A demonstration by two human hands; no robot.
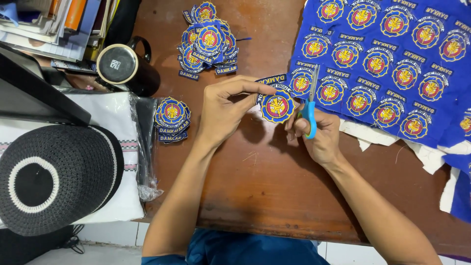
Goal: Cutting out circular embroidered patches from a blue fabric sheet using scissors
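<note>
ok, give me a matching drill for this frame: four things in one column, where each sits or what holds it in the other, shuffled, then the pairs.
Things:
1. round patch
2. scissors
3. black mug
4. knitted cap

Places:
A. lying on the white cloth at the near left
B. pinched in the left hand
C. standing at the far left of the table, next to the stacked books
D. gripped in the right hand, blades pointing away

Pairs: 1-B, 2-D, 3-C, 4-A
</note>
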